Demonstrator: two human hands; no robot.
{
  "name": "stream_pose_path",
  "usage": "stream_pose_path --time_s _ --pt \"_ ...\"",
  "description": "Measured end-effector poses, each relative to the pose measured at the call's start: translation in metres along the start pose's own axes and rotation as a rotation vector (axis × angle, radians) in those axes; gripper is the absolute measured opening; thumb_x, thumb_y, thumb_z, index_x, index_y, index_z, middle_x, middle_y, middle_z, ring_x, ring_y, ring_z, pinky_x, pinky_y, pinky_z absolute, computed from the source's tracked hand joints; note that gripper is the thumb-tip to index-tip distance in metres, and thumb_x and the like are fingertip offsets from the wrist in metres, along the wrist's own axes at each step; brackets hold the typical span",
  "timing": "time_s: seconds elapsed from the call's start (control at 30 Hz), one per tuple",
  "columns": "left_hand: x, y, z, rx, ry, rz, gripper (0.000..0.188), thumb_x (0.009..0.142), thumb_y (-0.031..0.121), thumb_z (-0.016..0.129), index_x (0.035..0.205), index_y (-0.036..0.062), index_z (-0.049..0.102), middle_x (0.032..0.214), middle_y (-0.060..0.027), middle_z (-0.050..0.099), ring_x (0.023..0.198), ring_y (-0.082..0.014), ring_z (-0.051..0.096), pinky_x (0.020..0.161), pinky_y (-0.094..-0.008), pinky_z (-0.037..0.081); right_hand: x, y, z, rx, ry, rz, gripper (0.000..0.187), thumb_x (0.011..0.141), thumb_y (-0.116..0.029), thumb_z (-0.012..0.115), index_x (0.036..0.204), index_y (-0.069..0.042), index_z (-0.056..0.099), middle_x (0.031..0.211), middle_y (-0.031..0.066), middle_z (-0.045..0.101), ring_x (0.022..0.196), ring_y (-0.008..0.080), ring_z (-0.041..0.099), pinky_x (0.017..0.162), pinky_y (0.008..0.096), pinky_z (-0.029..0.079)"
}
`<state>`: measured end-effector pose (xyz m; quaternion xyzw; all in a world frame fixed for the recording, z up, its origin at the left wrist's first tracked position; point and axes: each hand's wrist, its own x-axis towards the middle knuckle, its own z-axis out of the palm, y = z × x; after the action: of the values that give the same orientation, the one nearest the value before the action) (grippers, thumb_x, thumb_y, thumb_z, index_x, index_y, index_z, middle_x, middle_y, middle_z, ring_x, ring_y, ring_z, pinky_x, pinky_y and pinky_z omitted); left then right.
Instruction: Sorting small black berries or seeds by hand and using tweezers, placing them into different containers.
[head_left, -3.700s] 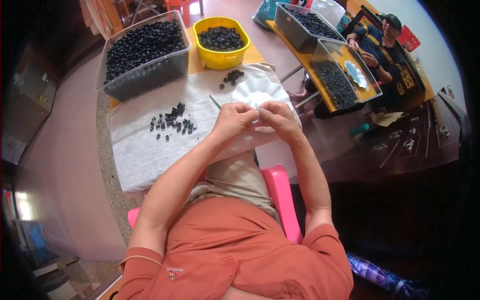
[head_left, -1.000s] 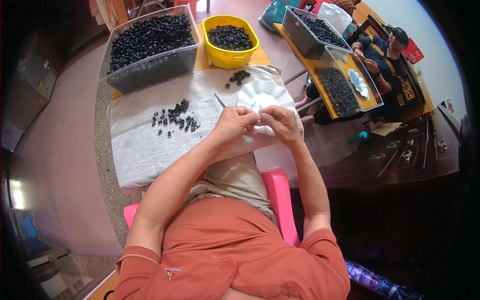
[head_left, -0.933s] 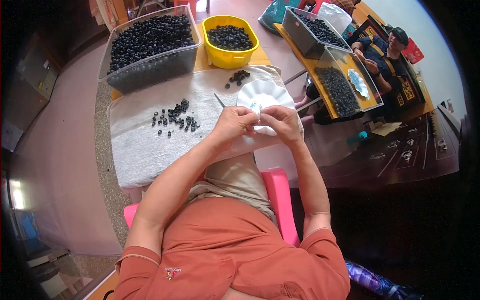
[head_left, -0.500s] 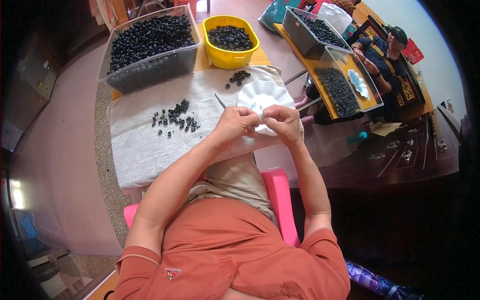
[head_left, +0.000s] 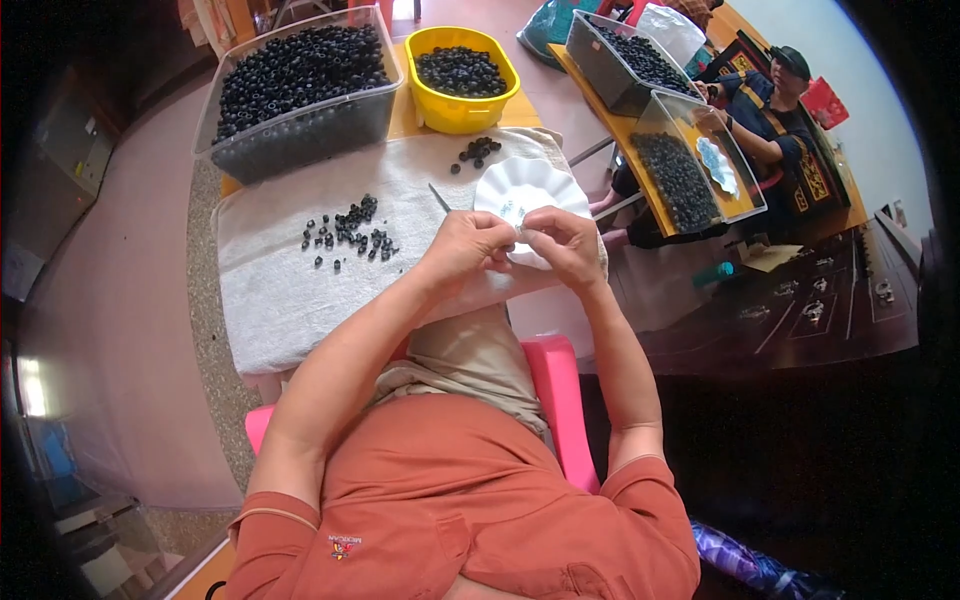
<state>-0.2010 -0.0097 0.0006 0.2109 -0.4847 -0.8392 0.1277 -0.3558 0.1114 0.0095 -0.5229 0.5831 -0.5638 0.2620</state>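
My left hand (head_left: 467,247) and my right hand (head_left: 563,245) meet over the near edge of a white scalloped dish (head_left: 545,180). Fingers of both are pinched together, and whatever sits between them is too small to make out. Small bluish bits (head_left: 511,212) lie in the dish. A thin pointed metal tool (head_left: 438,197) sticks out past my left hand; I cannot tell whether it is held or lies on the cloth. Small black ring-like parts (head_left: 355,225) are scattered on the white towel (head_left: 280,290) to the left, and a smaller group of black parts (head_left: 479,151) lies behind the dish.
A clear bin (head_left: 300,150) and a yellow tub (head_left: 462,115), both full of black parts, stand at the back of the table. At right, a co-worker (head_left: 760,115) sits by another table with clear bins (head_left: 675,185) and a dish (head_left: 717,168). A pink chair (head_left: 558,400) surrounds me.
My right hand's fingers have shifted slightly, while both hands stay pinched over the dish. The co-worker's arms and head have moved a little.
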Motion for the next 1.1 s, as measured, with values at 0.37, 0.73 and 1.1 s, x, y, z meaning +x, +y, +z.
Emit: stream_pose_path --time_s 0.37,0.73,1.1 --pt "0.003 -0.001 0.002 0.16 0.036 0.076 0.015 0.088 0.015 0.07 0.088 0.0 0.07 0.077 -0.0043 0.067 0.062 -0.009 0.061 0.059 -0.0252 0.055 0.007 -0.001 -0.008 0.373 -0.02 0.329 0.016 0.087 -0.008 0.071 0.097 0.003 0.068 0.088 0.0095 0.07 0.08 0.017 0.07 0.077 0.0307 0.058" --pt "0.007 -0.001 0.002 0.511 0.165 0.172 0.018 0.084 0.016 0.069 0.085 -0.0019 0.073 0.073 -0.0052 0.069 0.063 -0.0103 0.063 0.058 -0.0262 0.053 0.009 0.008 -0.007 0.163 0.017 0.205 0.017 0.087 0.0 0.066 0.104 0.006 0.067 0.091 0.0074 0.069 0.081 0.0129 0.067 0.075 0.0264 0.057" --pt "0.005 0.001 0.003 0.867 0.249 0.348 0.021 0.079 0.02 0.069 0.084 0.0011 0.075 0.074 -0.0123 0.072 0.067 -0.016 0.068 0.066 -0.03 0.054 0.007 0.013 -0.016 -0.448 -0.019 -0.1 0.02 0.088 0.004 0.06 0.107 0.001 0.066 0.095 0.0061 0.065 0.086 0.0123 0.064 0.069 0.0261 0.052"
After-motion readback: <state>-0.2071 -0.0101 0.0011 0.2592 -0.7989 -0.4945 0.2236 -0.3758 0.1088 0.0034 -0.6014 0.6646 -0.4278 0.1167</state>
